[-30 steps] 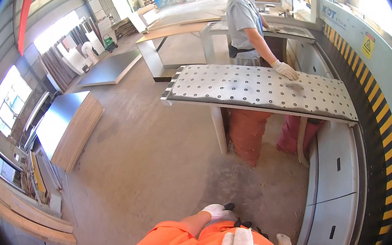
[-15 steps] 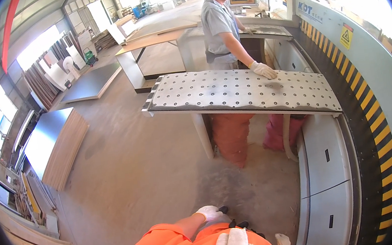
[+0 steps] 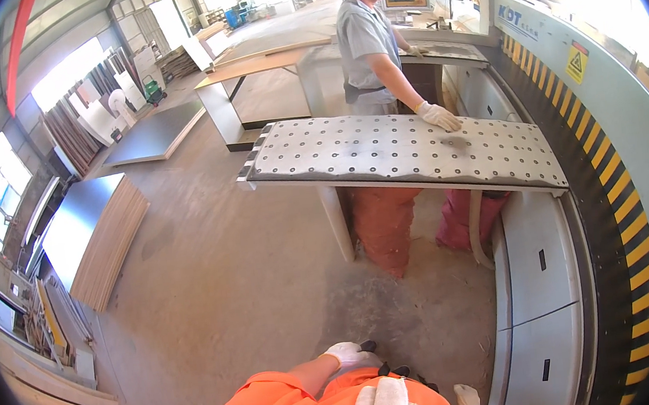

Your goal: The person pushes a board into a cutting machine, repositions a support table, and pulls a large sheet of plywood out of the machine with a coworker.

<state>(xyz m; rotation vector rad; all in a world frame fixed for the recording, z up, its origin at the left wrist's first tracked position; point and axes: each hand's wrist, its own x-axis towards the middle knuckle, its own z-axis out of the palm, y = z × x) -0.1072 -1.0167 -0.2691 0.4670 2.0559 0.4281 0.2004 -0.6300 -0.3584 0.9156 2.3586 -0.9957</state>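
Note:
My left hand (image 3: 345, 353), in a white glove, is low in front of my body, beside a dark shoe tip (image 3: 368, 346). Its fingers are too small to make out clearly. My right hand (image 3: 467, 399), gloved too, hangs at my right side near the grey machine cabinet (image 3: 537, 362). How its fingers are set is unclear, and I see nothing held in it. Ahead stands a white table with dark round dots (image 3: 382, 145), out of reach of both hands. A co-worker's gloved hand (image 3: 439, 117) rests flat on it.
The co-worker (image 3: 367, 48) stands behind the dotted table. Orange (image 3: 386, 227) and pink sacks (image 3: 461, 220) sit below it. Along the right runs a machine with a yellow-and-black striped guard (image 3: 637, 253). Stacked boards (image 3: 99, 242) lie on the left, with a wooden bench (image 3: 263, 65) farther back.
The view has shifted very slightly. Both my hands and the co-worker's hand on the table stay practically where they were.

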